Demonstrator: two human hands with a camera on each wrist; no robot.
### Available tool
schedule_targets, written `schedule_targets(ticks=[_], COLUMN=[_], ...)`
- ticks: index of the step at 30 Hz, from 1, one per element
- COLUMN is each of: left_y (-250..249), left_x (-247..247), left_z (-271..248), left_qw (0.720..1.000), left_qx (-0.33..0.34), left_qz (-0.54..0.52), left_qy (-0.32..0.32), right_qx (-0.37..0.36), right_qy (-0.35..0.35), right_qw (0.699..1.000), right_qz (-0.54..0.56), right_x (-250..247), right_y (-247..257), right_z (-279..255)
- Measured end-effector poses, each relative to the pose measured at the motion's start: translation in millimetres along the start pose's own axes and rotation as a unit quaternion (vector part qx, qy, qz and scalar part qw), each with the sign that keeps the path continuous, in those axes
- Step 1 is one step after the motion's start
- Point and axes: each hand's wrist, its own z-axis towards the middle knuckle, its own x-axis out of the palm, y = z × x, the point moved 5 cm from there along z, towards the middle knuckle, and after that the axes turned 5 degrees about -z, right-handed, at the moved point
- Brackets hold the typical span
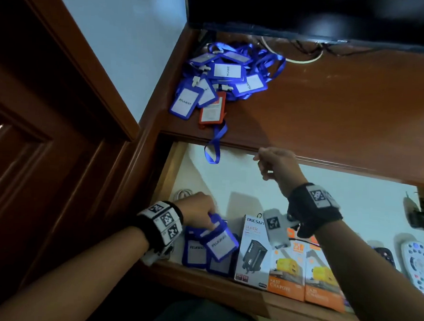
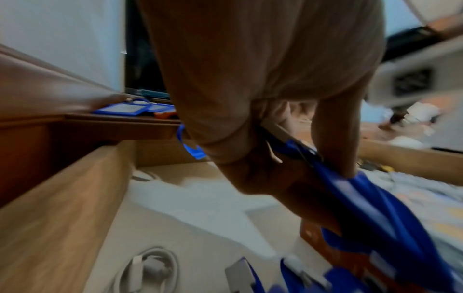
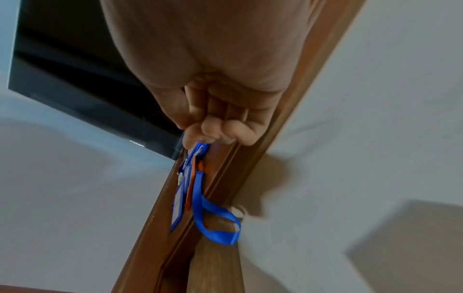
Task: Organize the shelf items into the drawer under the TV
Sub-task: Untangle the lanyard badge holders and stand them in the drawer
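The drawer [image 1: 170, 172] stands open under the shelf [image 1: 333, 110]. At the drawer's near edge, the left hand [image 1: 197, 212] pinches a blue badge holder [image 1: 222, 243] that lies atop other badge holders [image 1: 195, 248], just beside three charger boxes [image 1: 287, 264]. Remote controls [image 1: 415, 264] lie toward the drawer's right end. Farther back, at the drawer's rear under the shelf lip, the right hand [image 1: 276, 164] is curled into a loose fist, holding nothing. On the shelf above the drawer, a heap of blue badges and lanyards [image 1: 223, 76] remains, one orange badge [image 1: 213, 108] among them, a strap loop [image 1: 212, 150] hanging over the edge.
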Motion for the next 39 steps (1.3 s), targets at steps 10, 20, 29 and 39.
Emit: schedule_targets(ticks=[10, 20, 29, 39], left_y=[-35, -14, 28, 27], left_x=[52, 51, 31, 43], left_z=[36, 53, 38, 23], left_qw=[0.965, 0.985, 0.992, 0.983], left_qx=[0.080, 0.075, -0.023, -0.025], left_qz=[0.197, 0.053, 0.122, 0.161], left_qy=[0.154, 0.144, 0.004, 0.079], right_qx=[-0.072, -0.035, 0.028, 0.057], right_qy=[-0.050, -0.080, -0.098, -0.123], right_qw=[0.974, 0.928, 0.902, 0.956], right_qz=[-0.207, -0.363, -0.419, -0.260], right_x=[47, 81, 91, 63], right_y=[40, 50, 50, 43], right_z=[81, 141, 146, 148])
